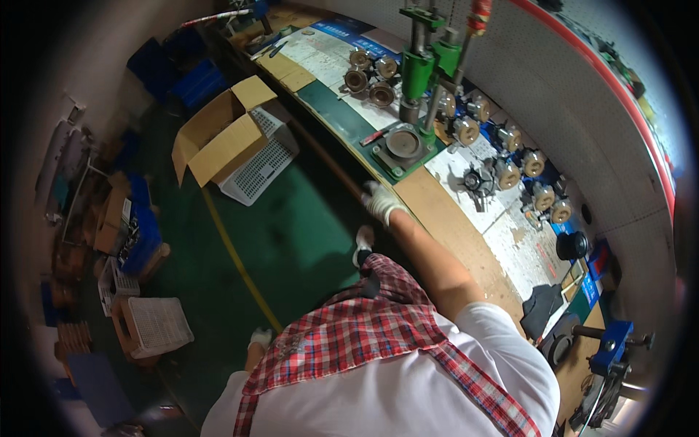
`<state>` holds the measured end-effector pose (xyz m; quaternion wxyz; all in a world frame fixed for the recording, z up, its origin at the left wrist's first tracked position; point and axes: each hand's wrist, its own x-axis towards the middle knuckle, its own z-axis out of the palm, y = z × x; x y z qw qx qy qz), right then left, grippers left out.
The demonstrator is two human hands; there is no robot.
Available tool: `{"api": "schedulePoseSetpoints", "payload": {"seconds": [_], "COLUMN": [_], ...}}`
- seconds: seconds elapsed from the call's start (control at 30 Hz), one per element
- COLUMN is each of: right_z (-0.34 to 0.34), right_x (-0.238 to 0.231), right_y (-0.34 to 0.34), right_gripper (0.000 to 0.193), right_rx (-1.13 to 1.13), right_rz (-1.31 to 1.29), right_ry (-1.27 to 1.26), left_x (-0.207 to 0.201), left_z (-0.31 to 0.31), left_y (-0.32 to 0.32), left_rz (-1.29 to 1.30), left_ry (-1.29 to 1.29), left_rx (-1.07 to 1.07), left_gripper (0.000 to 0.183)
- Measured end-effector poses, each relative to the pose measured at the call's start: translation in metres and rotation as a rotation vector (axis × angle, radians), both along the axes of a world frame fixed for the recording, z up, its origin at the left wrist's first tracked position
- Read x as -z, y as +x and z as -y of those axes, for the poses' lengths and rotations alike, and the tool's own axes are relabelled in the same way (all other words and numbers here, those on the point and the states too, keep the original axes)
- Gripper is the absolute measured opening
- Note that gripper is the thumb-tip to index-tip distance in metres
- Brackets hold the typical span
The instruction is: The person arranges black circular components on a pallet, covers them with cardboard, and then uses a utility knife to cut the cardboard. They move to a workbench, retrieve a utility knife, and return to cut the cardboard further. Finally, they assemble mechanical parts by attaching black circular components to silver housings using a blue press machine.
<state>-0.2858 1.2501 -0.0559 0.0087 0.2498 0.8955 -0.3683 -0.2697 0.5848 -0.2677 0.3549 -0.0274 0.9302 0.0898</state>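
Note:
My right hand (384,205), in a white knit glove, is at the front edge of the workbench (429,193), close to the green hand press (419,80). Its fingers look loosely extended, with nothing seen in them. A round metal plate (404,143) sits on the press base. Low at my left side hangs my left hand (260,338), also gloved; it is partly hidden by my body, and its fingers are too small to read. Metal parts with round brown faces (466,132) stand in a group right of the press, and several similar ones (382,93) stand to its left.
An open cardboard box (226,135) rests on a white plastic crate (255,175) on the green floor. Another white crate (162,324) and blue bins (142,237) line the left side. A blue clamp-like fixture (611,346) is at the bench's right end.

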Motion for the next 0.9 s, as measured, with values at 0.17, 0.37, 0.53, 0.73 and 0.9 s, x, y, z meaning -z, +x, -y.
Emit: {"api": "schedulePoseSetpoints", "payload": {"seconds": [0.17, 0.37, 0.53, 0.73, 0.9], "right_z": [-0.102, -0.187, -0.225, -0.161, -0.168], "right_x": [-0.016, 0.022, 0.144, 0.068, 0.070], "right_y": [-0.147, -0.268, -0.260, -0.278, -0.283], "right_gripper": [0.049, 0.047, 0.045, 0.052, 0.042], "right_rx": [0.177, 0.287, 0.122, 0.156, 0.236], "right_rz": [0.009, 0.225, 0.613, 0.581, 0.585], "right_ry": [0.298, 0.172, 0.293, 0.317, 0.272], "left_x": [0.017, 0.002, -0.006, -0.029, -0.102], "left_z": [-0.120, -0.202, -0.242, -0.250, -0.431], "left_y": [-0.122, -0.238, -0.312, -0.388, -0.602], "left_rz": [-0.088, -0.130, -0.050, 0.214, -0.378], "left_ry": [0.259, 0.417, 0.083, 0.036, 0.295], "left_rx": [0.046, 0.006, -0.010, 0.173, 0.443], "left_gripper": [0.054, 0.052, 0.047, 0.040, 0.028]}}
